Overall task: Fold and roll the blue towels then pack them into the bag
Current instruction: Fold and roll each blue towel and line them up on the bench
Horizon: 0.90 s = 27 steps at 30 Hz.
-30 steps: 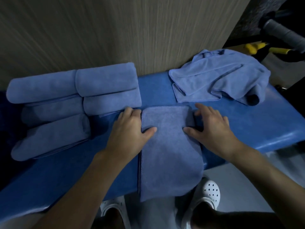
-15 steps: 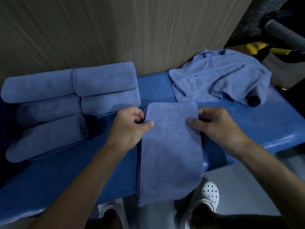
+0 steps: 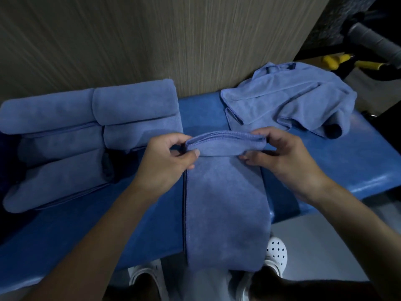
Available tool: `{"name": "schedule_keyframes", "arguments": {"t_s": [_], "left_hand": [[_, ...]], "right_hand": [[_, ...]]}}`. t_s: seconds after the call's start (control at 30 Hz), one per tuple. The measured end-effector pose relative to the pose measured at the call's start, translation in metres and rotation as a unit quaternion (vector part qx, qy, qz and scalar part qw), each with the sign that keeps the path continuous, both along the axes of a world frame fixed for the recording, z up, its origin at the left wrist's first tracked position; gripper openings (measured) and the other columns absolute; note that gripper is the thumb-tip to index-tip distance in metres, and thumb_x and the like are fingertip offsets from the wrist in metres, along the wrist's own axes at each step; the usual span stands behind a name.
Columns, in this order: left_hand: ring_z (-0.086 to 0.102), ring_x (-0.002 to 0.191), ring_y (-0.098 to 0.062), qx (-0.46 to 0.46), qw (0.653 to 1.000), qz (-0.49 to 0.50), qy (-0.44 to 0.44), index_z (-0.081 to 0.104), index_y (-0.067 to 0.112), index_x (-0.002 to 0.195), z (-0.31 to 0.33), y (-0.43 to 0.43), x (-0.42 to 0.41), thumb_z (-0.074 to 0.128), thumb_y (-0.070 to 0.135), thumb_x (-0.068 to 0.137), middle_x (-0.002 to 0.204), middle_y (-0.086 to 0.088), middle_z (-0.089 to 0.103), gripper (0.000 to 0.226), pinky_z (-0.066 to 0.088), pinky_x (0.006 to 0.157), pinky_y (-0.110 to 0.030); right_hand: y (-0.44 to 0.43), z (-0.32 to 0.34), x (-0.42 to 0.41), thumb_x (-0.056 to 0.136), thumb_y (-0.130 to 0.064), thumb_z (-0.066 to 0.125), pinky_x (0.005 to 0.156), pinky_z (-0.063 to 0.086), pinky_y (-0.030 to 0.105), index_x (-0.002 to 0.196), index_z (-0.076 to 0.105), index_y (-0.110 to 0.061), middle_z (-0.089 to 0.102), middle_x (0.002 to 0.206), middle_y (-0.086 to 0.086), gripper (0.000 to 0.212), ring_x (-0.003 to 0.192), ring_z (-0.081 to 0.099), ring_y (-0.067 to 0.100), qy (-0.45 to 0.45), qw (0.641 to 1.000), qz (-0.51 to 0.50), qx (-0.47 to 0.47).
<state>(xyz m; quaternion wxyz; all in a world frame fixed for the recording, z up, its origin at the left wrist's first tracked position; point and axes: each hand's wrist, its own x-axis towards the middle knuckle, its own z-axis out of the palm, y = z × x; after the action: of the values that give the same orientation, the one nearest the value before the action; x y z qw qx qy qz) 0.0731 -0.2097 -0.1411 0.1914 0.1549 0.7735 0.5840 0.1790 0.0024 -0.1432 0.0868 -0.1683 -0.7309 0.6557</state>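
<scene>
Head cam showed the towel [image 3: 225, 203] lying as a long folded strip across the blue surface [image 3: 325, 166], with its near end hanging off the front edge. The far end was lifted and curled over. The left hand [image 3: 167, 161] pinched one corner and the right hand [image 3: 286, 161] the other, fingers [image 3: 271, 135] bent round the cloth. Rolled towels [image 3: 86, 127] sat stacked to the left, and a loose pile [image 3: 288, 98] lay back right.

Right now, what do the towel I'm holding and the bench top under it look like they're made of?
The towel looks like microfibre or terry cloth: matte, fuzzy nap, stitched hem, bending softly. The bench top looks like vinyl or faux leather over padding: smooth, with glossy highlights along its rounded front edge.
</scene>
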Motion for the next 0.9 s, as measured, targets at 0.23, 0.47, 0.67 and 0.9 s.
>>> {"name": "schedule_keyframes", "arguments": {"t_s": [0.23,0.47,0.67,0.9], "left_hand": [[0.063,0.061,-0.021,-0.064,0.972,-0.152,0.166,0.064,0.024,0.078,-0.005,-0.014,0.001,0.067,-0.005,0.08,0.106,0.018,0.069,0.029,0.056,0.066,-0.04],[0.051,0.055,0.005,-0.167,0.92,-0.245,0.256,0.05,0.023,0.071,-0.009,-0.022,-0.001,0.07,-0.001,0.078,0.119,0.019,0.065,0.032,0.035,0.053,-0.017],[0.047,0.061,0.018,-0.18,0.904,-0.27,0.279,0.039,0.031,0.064,-0.003,-0.021,0.001,0.068,-0.006,0.075,0.117,0.018,0.063,0.049,0.031,0.057,-0.018],[0.05,0.062,-0.003,-0.248,0.884,-0.276,0.283,0.042,0.029,0.076,-0.004,-0.022,0.006,0.06,0.012,0.077,0.124,0.028,0.044,0.025,0.04,0.058,-0.03]], "right_hand": [[0.011,-0.012,0.015,0.077,-0.004,0.072,0.075,0.052,0.043,0.082,0.066,-0.007,0.066,0.094,0.005,0.009,0.085,0.066,0.022,0.088,0.951,0.077,0.288],[0.01,-0.011,0.031,0.075,-0.002,0.078,0.076,0.052,0.031,0.083,0.065,-0.015,0.058,0.116,-0.006,0.02,0.099,0.062,0.006,0.07,0.887,0.136,0.436],[0.01,-0.007,0.036,0.076,-0.008,0.079,0.063,0.055,0.035,0.083,0.065,-0.02,0.057,0.123,-0.012,0.02,0.099,0.061,0.007,0.032,0.854,0.157,0.495],[0.014,-0.008,0.039,0.087,-0.047,0.058,0.086,0.05,0.035,0.084,0.065,-0.02,0.05,0.12,-0.01,0.028,0.109,0.056,0.011,0.012,0.882,0.186,0.433]]}}
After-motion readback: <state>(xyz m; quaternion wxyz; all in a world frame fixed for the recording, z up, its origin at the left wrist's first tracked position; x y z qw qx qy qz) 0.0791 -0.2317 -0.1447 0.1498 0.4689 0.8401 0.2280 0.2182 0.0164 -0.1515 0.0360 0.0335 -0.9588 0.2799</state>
